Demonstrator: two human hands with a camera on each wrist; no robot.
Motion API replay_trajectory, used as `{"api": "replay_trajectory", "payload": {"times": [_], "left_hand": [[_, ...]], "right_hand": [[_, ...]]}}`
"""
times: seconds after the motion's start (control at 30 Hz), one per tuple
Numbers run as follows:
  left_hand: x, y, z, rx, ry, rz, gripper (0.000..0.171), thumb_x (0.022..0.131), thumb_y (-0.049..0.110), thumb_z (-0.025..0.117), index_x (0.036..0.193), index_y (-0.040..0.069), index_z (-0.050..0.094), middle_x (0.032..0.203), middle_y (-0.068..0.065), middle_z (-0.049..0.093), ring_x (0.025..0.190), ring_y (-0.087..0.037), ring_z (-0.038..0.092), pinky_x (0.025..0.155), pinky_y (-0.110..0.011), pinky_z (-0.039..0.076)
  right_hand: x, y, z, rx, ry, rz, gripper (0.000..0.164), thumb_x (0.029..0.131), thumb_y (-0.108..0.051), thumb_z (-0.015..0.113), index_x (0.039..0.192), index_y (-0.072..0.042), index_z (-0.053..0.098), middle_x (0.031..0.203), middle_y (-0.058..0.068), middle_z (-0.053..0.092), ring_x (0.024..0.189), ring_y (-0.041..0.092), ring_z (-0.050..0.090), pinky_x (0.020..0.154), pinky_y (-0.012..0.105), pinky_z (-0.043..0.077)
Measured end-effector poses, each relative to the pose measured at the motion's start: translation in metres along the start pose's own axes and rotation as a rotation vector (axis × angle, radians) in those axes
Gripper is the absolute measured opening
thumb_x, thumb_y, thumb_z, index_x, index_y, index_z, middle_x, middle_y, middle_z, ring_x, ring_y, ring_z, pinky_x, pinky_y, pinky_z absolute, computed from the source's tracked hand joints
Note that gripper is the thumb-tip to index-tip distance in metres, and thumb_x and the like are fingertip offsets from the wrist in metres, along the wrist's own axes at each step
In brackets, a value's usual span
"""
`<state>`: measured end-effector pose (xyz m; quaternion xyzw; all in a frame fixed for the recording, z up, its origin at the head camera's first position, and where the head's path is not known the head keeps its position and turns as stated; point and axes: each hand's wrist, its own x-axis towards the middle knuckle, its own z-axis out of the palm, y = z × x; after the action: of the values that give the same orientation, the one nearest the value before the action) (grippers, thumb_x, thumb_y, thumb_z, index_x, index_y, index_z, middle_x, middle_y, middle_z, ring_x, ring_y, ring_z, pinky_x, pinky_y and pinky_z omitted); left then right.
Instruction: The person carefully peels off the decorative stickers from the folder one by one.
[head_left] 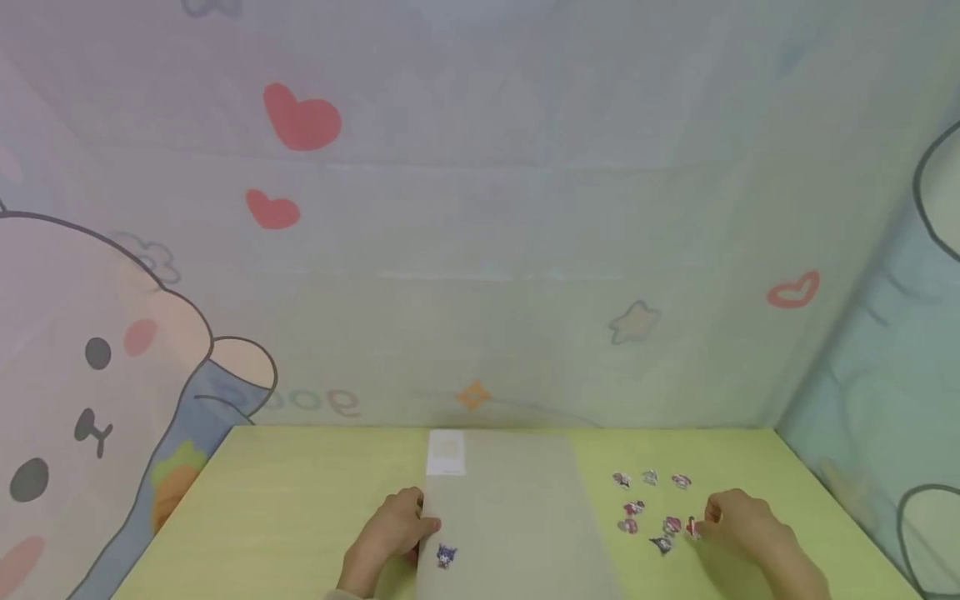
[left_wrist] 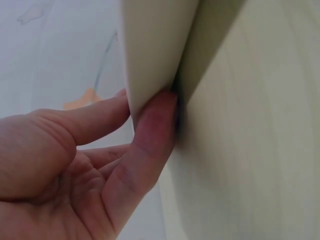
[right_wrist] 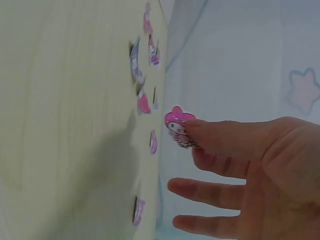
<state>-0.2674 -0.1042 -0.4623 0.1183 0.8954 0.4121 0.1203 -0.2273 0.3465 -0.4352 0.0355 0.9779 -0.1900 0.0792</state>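
My right hand (head_left: pixel 738 527) is raised a little over the table's right side. It pinches a small cut-out sticker (right_wrist: pixel 179 125) of a white-faced figure in a pink hood between thumb and forefinger, with the other fingers spread. My left hand (head_left: pixel 393 533) grips the left edge of a large flat grey-beige board (head_left: pixel 517 517), the thumb lying over its top. One fingertip (left_wrist: pixel 160 107) reaches beneath that edge in the left wrist view. A dark purple character sticker (head_left: pixel 446 556) lies on the board near the left thumb.
Several loose character stickers, among them a black-and-white one (head_left: pixel 662 544) and a pink one (head_left: pixel 634 507), lie between the board and my right hand. A white label (head_left: pixel 446 452) sits at the board's far left corner. Behind the yellow table (head_left: pixel 300 500) hangs a printed cloth (head_left: pixel 480 250).
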Motion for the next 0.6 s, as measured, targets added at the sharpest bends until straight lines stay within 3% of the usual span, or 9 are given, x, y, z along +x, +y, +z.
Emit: {"api": "replay_trajectory", "payload": {"times": [0.2,0.6], "left_hand": [[0.0,-0.002,0.001,0.004,0.007,-0.013,0.034,0.082,0.016,0.061,0.101,-0.009,0.049,0.068,-0.008,0.058,0.046,-0.018,0.057,0.056,-0.034,0.048],[0.0,-0.002,0.001,-0.013,0.009,0.006,0.033,0.083,0.015,0.06,0.1,-0.01,0.048,0.068,-0.009,0.058,0.046,-0.018,0.057,0.053,-0.032,0.047]], "right_hand": [[0.002,0.012,0.01,-0.041,-0.042,0.009,0.023,0.076,-0.03,0.064,0.067,-0.015,0.049,0.066,-0.003,0.045,0.066,0.02,0.042,0.054,0.045,0.032],[0.008,0.025,0.017,-0.081,-0.03,0.04,0.036,0.063,-0.047,0.07,0.066,-0.017,0.05,0.075,0.0,0.045,0.077,0.029,0.04,0.06,0.062,0.027]]}}
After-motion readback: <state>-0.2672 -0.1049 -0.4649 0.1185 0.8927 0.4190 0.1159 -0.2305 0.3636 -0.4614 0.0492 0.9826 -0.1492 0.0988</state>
